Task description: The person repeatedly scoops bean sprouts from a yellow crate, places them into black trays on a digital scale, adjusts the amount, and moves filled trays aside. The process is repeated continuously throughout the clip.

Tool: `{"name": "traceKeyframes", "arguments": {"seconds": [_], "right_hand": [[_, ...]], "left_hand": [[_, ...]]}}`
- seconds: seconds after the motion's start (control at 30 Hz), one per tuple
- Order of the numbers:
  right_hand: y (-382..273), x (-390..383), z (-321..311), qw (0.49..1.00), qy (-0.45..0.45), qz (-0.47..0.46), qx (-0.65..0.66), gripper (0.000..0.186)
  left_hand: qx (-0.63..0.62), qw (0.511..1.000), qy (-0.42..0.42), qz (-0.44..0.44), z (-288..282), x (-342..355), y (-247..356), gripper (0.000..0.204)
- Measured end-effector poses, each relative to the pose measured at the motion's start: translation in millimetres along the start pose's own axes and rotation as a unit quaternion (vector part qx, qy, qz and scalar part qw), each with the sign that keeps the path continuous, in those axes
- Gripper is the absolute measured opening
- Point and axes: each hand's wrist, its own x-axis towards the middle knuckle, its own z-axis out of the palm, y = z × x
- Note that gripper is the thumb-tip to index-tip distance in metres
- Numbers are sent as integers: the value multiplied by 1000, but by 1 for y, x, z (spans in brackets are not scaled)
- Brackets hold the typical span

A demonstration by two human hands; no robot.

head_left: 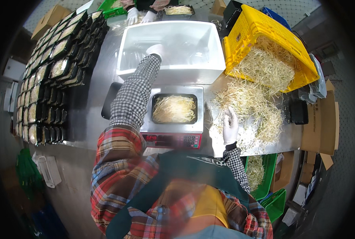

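Observation:
My left hand (156, 50), in a white glove, reaches into a white foam box (177, 75) among clear plastic pieces. Its fingers blend into the white, so I cannot make out their pose or any hold. My right hand (230, 129), also gloved, is at the near left edge of a loose heap of bean sprouts (251, 107), fingers stretched out and apart. Between my arms, a black tray (153, 115) filled with bean sprouts (174, 108) rests on the steel pan of a red-fronted digital scale (171, 140).
Stacked black trays of sprouts (60, 67) rise at the left. A tipped yellow crate (241, 36) spills sprouts at the right, near empty black trays (298, 111). Another person's gloved hands (133, 16) work beyond the foam box. Green crates (270, 171) stand below the table's right edge.

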Motion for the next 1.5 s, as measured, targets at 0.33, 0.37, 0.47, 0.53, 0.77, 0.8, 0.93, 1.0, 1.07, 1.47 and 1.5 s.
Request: {"name": "traceKeyframes", "arguments": {"seconds": [0.33,0.37,0.47,0.53,0.77,0.8,0.93,1.0,1.07,1.47,1.5], "right_hand": [[18,-10,-14,998,35,44,-41,45],[14,-9,-7,998,24,45,-27,45],[0,-10,-3,997,31,28,-69,49],[7,-13,-7,995,48,4,-85,51],[-7,-16,8,998,2,38,-58,50],[-7,-19,5,998,19,22,-61,48],[1,-37,-16,992,84,16,-93,46],[-2,-38,-8,995,78,19,-62,47],[8,-34,2,997,76,12,-23,48],[3,-45,12,994,84,32,-68,44],[3,-45,11,993,80,39,-80,43]], "left_hand": [[54,995,-31,79,44,101,-35,49],[63,993,-20,93,38,102,-52,47],[51,994,-79,59,14,89,-39,47],[-19,996,-76,45,10,67,-27,47],[10,997,51,50,15,46,-20,41],[50,996,50,54,14,42,-5,42],[82,991,-33,98,21,39,55,47],[-78,990,-111,28,49,84,23,40],[-250,958,-135,-42,70,124,-11,33],[-513,822,-234,-78,72,100,36,20],[-526,816,-230,-71,67,91,44,18]]}}
